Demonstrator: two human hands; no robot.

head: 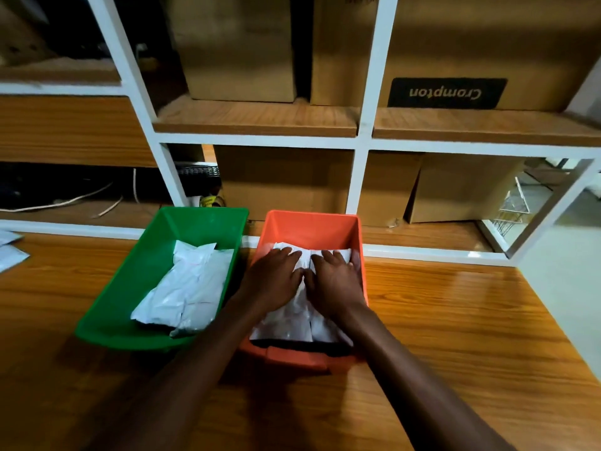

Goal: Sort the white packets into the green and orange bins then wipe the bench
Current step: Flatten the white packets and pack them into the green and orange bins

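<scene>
Background storage, non-task items
White shelf unit [357, 138] holds cardboard boxes [240, 47]; wire basket [515, 203] at right; loose cables [65, 200] at left.

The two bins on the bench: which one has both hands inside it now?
The orange bin, on the right. The left hand and right hand press flat on its white packets; the green bin is untouched.

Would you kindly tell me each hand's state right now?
Left hand: open, pressing the white packets in the orange bin.
Right hand: open, pressing them too.

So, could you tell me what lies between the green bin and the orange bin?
Head view: only bare bench between green bin and orange bin.
</scene>
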